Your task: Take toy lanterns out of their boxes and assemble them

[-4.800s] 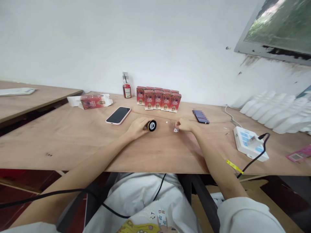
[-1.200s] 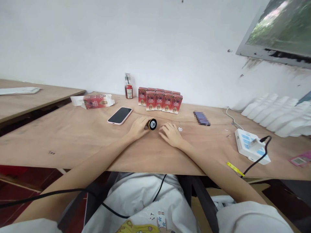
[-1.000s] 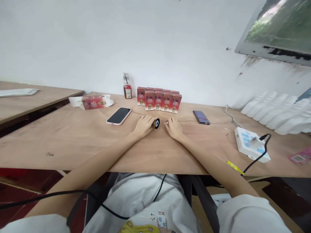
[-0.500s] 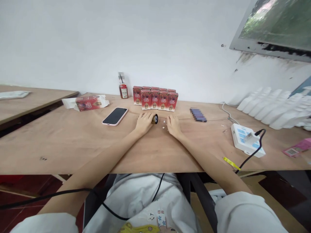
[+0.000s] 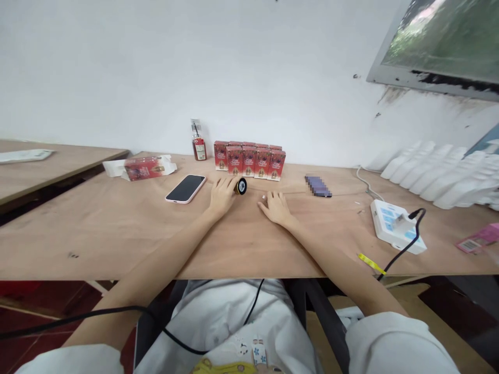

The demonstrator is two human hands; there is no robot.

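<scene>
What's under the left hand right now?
A black-and-gold object is partly there: its round end shows past the right side of the left hand. The rest of it and the tabletop directly beneath are covered, so I can't tell its full shape.

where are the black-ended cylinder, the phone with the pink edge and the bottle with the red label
black-ended cylinder [image 5: 241,186]: head view, on its round black end
phone [image 5: 186,188]: head view, middle of its dark screen
bottle [image 5: 200,149]: head view, on its label
</scene>
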